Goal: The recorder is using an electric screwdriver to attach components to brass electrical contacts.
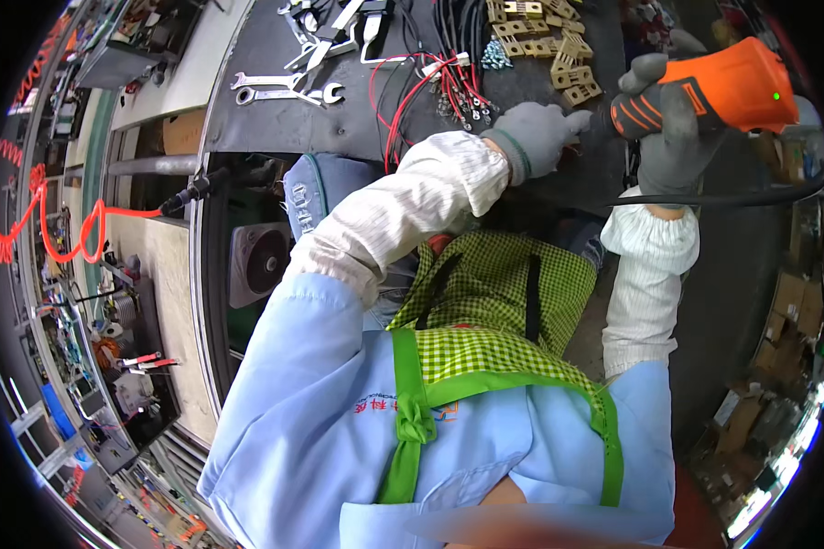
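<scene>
My right hand (676,151), in a grey glove, is wrapped round an orange and black power tool (737,87) at the upper right. A small green light shows on its body, and its dark nose points left. Just left of that nose is my left hand (533,137), also gloved in grey. Its fingers are drawn together, the index finger stretched toward the tool's tip. What those fingers hold, if anything, is hidden. Beyond my left hand, tan slotted blocks (572,69) lie on the dark worktop, beside a small heap of bluish screws (496,55).
Red and black wires with metal lugs (449,87) spread over the dark worktop (357,128). Several wrenches (288,89) lie farther left. A black cable (732,197) crosses near my right wrist. A red coiled hose (92,229) hangs at the left, and a fan (261,263) stands below the bench.
</scene>
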`<control>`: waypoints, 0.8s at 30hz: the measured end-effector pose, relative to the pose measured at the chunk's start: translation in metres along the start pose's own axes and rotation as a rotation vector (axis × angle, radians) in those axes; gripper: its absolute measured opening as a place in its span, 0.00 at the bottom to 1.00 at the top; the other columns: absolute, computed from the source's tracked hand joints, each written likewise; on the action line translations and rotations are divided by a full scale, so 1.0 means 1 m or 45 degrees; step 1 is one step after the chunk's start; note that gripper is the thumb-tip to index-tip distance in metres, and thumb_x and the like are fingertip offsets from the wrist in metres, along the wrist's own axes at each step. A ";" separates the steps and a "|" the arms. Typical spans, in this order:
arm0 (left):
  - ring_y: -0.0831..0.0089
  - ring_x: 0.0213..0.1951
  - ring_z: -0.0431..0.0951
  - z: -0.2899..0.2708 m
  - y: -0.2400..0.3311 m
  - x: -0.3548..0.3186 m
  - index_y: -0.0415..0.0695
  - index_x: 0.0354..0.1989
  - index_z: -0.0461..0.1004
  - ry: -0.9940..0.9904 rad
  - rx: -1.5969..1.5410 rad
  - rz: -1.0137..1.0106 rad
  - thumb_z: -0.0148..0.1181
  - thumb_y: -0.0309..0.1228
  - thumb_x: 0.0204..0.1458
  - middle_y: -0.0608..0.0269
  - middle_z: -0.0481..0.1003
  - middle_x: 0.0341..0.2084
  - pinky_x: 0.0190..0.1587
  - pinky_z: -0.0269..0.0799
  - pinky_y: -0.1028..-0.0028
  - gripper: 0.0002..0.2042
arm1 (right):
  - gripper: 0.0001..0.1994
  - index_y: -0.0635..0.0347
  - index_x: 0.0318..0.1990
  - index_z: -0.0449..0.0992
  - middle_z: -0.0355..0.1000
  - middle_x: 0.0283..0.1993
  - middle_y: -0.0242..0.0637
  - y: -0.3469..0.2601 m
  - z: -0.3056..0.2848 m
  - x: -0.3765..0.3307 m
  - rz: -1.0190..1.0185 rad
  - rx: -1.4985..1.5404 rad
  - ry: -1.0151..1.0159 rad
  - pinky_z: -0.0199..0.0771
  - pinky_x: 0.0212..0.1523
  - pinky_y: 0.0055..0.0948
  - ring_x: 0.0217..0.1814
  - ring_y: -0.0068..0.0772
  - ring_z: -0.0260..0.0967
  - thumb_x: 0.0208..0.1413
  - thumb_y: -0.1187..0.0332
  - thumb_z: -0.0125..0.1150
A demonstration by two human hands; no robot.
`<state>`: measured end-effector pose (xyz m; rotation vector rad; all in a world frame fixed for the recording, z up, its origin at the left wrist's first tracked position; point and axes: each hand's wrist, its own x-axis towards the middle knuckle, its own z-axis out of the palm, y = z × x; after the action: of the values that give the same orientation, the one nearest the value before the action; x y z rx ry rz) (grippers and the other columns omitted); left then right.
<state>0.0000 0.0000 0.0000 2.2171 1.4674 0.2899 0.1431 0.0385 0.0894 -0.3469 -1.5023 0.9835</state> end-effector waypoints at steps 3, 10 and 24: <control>0.48 0.39 0.77 0.002 -0.005 -0.001 0.52 0.54 0.63 0.095 0.003 0.089 0.59 0.32 0.49 0.51 0.74 0.37 0.40 0.73 0.56 0.22 | 0.12 0.65 0.42 0.75 0.77 0.35 0.43 -0.009 -0.002 0.000 0.015 -0.024 0.062 0.77 0.31 0.31 0.30 0.31 0.74 0.52 0.68 0.63; 0.51 0.39 0.79 -0.002 0.004 0.002 0.56 0.57 0.65 0.032 0.082 0.036 0.60 0.28 0.47 0.51 0.76 0.37 0.39 0.76 0.58 0.26 | 0.25 0.71 0.54 0.63 0.74 0.35 0.45 -0.010 -0.003 -0.005 0.015 -0.107 0.111 0.76 0.36 0.36 0.32 0.35 0.72 0.53 0.63 0.57; 0.51 0.39 0.79 0.009 -0.003 0.006 0.54 0.56 0.67 0.083 0.076 0.088 0.60 0.29 0.47 0.49 0.76 0.37 0.40 0.75 0.57 0.24 | 0.33 0.66 0.60 0.58 0.73 0.42 0.41 -0.004 -0.022 -0.016 0.087 0.138 -0.128 0.72 0.36 0.34 0.38 0.34 0.69 0.53 0.54 0.60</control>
<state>0.0043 0.0037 -0.0099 2.3297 1.4530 0.3485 0.1682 0.0330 0.0789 -0.2756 -1.5287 1.1465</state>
